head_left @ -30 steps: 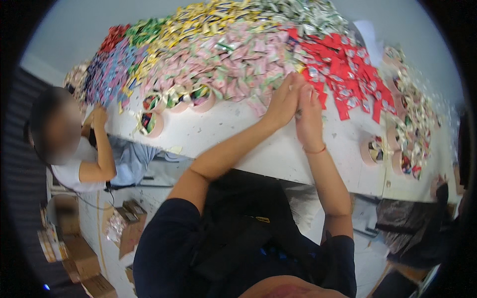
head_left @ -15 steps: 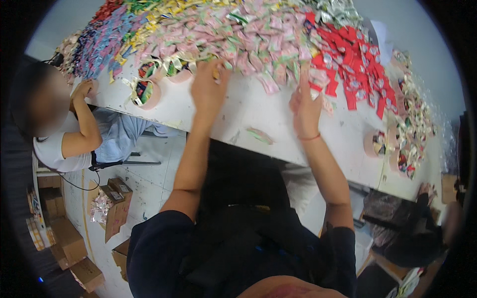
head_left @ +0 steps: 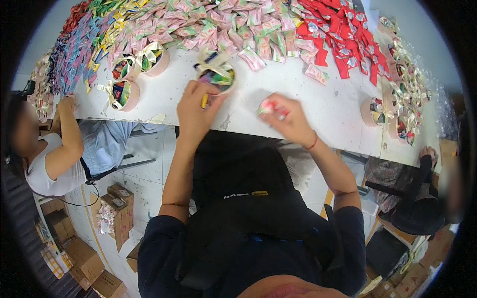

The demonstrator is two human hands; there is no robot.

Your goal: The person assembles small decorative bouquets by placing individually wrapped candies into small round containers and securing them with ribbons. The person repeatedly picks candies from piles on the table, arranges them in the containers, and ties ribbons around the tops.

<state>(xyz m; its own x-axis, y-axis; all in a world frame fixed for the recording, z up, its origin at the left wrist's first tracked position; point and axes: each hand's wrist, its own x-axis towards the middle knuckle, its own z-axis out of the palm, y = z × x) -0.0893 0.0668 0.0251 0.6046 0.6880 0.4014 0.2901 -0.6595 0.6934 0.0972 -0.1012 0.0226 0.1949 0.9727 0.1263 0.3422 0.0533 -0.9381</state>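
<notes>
My left hand [head_left: 195,107] is closed around a small yellow packet [head_left: 204,101]. Its fingertips meet the near side of a round pink box [head_left: 227,89] with a cream ribbon bow [head_left: 213,60] and colourful wrapped sweets inside. This box is blurred by motion. Over the table's near part, my right hand [head_left: 288,119] pinches red and pink-white wrapped sweets [head_left: 271,108], smeared by motion. Beyond the hands spread pink-and-green sweet packets [head_left: 213,30], with red packets [head_left: 343,42] to their right.
Three more ribboned boxes, one of them a pink box [head_left: 130,98], stand left on the white table [head_left: 164,99]. Several filled boxes [head_left: 403,109] line the right side. One person [head_left: 54,149] sits at left, another [head_left: 415,198] at right. Cardboard boxes [head_left: 79,253] lie lower left.
My right hand has drawn back from the packet pile with sweets in its fingers. My left hand has come nearer, and a ribboned box now shows at its fingertips. The view has shifted.
</notes>
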